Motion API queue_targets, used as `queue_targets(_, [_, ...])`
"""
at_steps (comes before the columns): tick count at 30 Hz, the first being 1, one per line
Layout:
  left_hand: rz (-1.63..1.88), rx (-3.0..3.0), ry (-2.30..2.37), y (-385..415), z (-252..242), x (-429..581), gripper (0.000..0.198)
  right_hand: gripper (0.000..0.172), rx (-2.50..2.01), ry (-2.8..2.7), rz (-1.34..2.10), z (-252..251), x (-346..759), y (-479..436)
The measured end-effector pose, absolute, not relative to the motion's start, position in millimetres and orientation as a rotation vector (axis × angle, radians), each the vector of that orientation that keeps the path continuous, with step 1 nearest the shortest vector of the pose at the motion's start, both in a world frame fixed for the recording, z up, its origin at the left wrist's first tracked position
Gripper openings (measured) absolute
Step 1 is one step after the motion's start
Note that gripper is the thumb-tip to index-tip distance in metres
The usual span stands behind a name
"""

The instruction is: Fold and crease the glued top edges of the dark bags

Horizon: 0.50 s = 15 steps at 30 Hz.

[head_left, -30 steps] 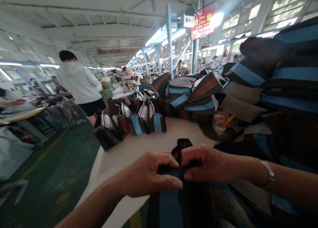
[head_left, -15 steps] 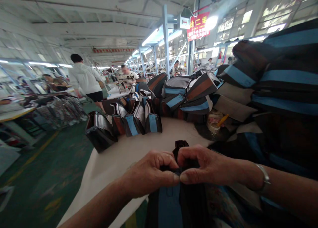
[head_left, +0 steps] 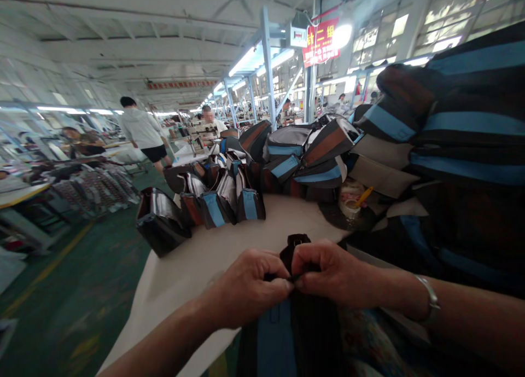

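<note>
A dark bag [head_left: 314, 333] with a blue stripe down its panel lies below my hands at the table's near edge. My left hand [head_left: 254, 284] pinches the bag's upper edge between thumb and fingers. Close against it, my right hand [head_left: 328, 270] pinches the same edge, thumb tips almost meeting. The exact bit of edge between the fingertips is hidden. Just beyond the fingers a dark strap end with a small metal buckle [head_left: 298, 242] sticks up. A silvery bracelet circles my right wrist.
Several open bags [head_left: 213, 207] with blue or brown stripes stand along the pale table [head_left: 283, 224]. A tub [head_left: 350, 204] with a yellow-handled brush sits behind my right hand. Dark blue-striped bags [head_left: 471, 125] pile high at right. A person [head_left: 143, 128] is at far left.
Both hands stay pinched on the bag's edge, thumbs slightly drawn in. The person in the pale top has moved a little farther off. The view has shifted slightly.
</note>
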State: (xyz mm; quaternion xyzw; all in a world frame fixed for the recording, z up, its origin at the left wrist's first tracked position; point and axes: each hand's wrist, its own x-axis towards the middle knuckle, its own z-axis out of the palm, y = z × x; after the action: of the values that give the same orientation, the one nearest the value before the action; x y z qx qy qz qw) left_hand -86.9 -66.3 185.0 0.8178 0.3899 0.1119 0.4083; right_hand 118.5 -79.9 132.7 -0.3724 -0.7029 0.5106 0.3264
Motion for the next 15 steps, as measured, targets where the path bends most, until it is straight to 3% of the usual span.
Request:
queue_targets(5, [0.372,2.207,0.903,-71,181,-87,0.023,0.008,-0.959,-1.841,1.044,122,114,-88])
queue_targets(8, [0.282,2.135,0.869,-68,186,-92,0.018,0.008,-0.701,-2.004,0.573,116,116,-91])
queue_targets(11, [0.152,2.029,0.832,-60,192,-97,0.032,0.014,-0.509,-2.188,0.04,114,121,-92])
queue_targets(15, [0.037,2.034,0.786,-54,190,-97,0.041,0.016,-0.45,-2.297,-0.331,111,127,-95])
